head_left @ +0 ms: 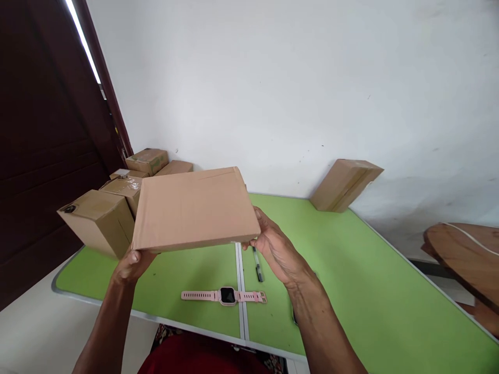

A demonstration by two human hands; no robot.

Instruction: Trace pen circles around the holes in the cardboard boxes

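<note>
A flat brown cardboard box is held up above the green table, tilted so its broad plain face shows. My left hand grips its lower left corner, the thumb at the edge and the other fingers hidden beneath. At the right end, my right hand is closed round the side and lower corner. Below the box a pink smartwatch lies stretched out, face up, across the table's centre seam. A pen with a dark cap lies close to my right hand.
Several cardboard boxes are grouped at the table's left back. Another cardboard box leans against the white wall at the right back. A dark object is partly hidden by my right forearm. A wooden stool or table stands off to the right.
</note>
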